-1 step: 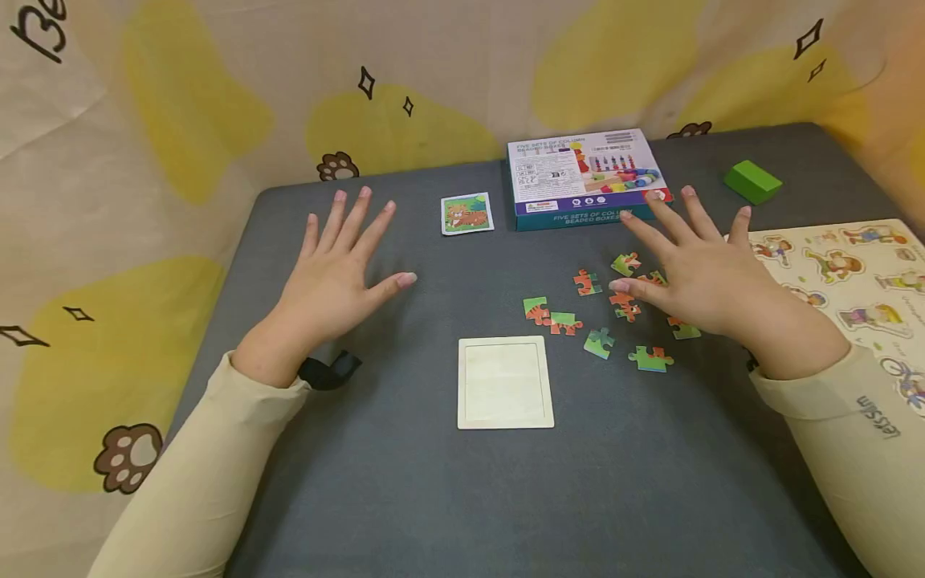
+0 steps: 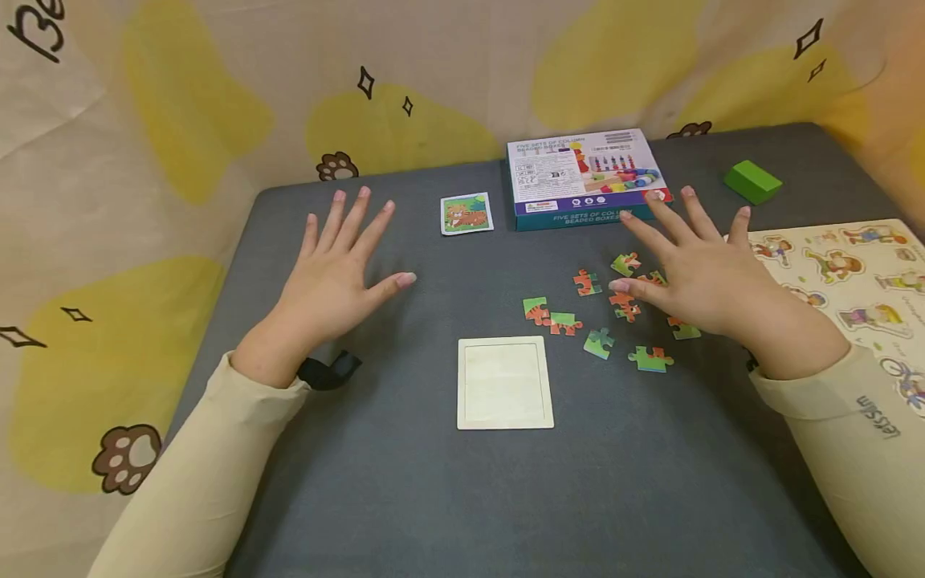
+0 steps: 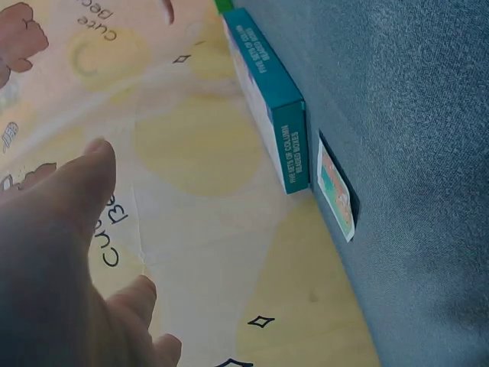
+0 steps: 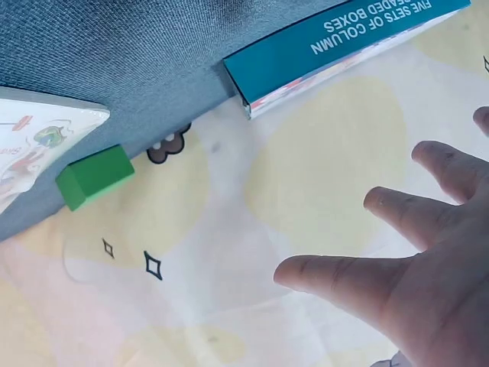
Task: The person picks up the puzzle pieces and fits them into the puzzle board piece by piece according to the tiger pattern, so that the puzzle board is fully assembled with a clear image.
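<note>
Fingers spread, my left hand (image 2: pixel 325 281) holds nothing and hovers over the left side of the grey table, left of the picture card (image 2: pixel 466 214). My right hand (image 2: pixel 711 273), also spread and holding nothing, hovers over the right side and hides part of the group of puzzle pieces. Several orange and green pieces, such as one piece (image 2: pixel 598 343) and another piece (image 2: pixel 651 359), lie loose between the hands. A pale square tray (image 2: pixel 505 383) lies flat at the centre, with bare wood inside its border. Both wrist views show the spread fingers with nothing in them.
A teal and white box (image 2: pixel 587 178) lies at the back, behind the pieces. To its right is a green block (image 2: pixel 753 182). A board with cartoon figures (image 2: pixel 870 301) lies at the right edge, partly under my right forearm. Patterned cloth (image 2: pixel 433 48) rises behind the table.
</note>
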Demonstrator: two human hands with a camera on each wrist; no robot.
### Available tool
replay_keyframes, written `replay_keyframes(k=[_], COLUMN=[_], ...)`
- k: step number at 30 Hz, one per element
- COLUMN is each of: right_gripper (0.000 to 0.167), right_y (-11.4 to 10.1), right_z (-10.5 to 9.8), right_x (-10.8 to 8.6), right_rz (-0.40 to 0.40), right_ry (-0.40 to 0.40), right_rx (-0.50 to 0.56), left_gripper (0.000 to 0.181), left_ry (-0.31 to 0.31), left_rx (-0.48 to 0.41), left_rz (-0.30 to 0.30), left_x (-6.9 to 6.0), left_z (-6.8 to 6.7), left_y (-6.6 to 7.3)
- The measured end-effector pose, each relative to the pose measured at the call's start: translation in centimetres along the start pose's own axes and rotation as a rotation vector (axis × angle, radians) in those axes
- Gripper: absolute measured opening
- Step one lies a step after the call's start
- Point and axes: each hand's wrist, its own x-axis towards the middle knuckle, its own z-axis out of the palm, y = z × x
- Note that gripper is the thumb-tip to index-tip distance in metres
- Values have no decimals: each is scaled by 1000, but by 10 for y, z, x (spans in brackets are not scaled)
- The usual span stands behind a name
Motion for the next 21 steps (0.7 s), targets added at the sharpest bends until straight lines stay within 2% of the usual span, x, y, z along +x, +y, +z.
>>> replay_keyframes(k=[3,5,8,10,12,15,18,21], right_gripper=[95,92,78,58,39,29,34,38], right_y=[-1,-5,-12,-17,-21,-27,-31,-32], right_z=[-1,-1,3,7,12,18,24,30], right_x=[5,5,1,-4,-10,-12,-10,-7], right_rz=[-6,-25,-107,-212,-320,-423,-425,-390], right_ry=[-2,19,121,197,231,172,67,-22], right_rx=[-6,-4,33,73,110,154,175,185], left_gripper=[92,89,82,77,74,75,81,87], left_ry=[11,22,8,-39,-113,-213,-266,-270], left_rx=[-33,-87,-190,-270,-341,-425,-443,-443], left_rz=[9,47,167,267,347,399,404,413], left_x=[1,-3,-11,-18,-23,-25,-21,-17], left_z=[2,6,19,32,45,64,79,89], left_y=[-1,0,9,17,26,37,42,43])
